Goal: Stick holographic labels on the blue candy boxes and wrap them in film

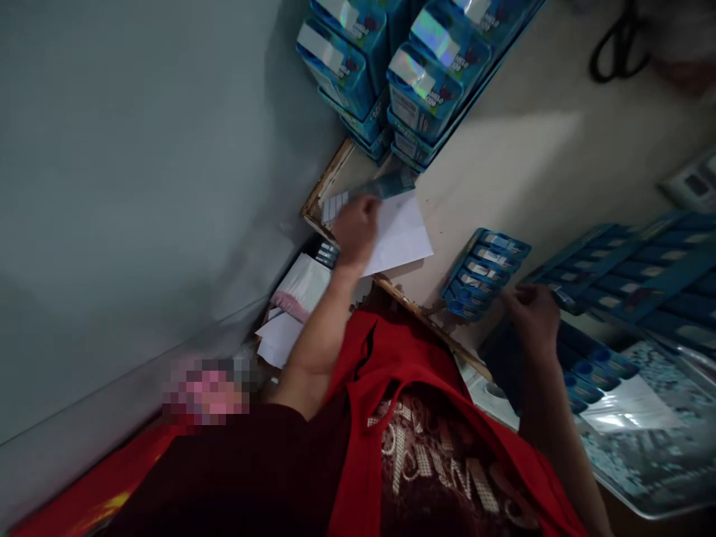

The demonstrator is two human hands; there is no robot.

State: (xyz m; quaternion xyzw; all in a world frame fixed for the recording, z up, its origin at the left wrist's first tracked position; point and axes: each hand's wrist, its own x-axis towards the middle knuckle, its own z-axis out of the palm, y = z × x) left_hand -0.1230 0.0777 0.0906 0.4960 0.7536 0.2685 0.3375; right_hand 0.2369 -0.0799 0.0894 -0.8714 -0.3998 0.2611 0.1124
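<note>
My left hand is over a white sheet at the table's corner, its fingers curled together. Beside the fingers lies a strip of pale labels, with a dark bluish sheet behind it. Motion blur hides what the fingertips hold, if anything. Near a small blue tray of tubes with shiny stickers, my right hand has its fingers drawn together, apart from the tray. Whatever is between those fingers cannot be made out. More blue tubes lie just beyond that hand.
Stacked blue boxes stand at the table's far edge. Larger trays of blue tubes are at the right, above a clear plastic container. Black scissors lie at top right. Papers fill a spot below the corner.
</note>
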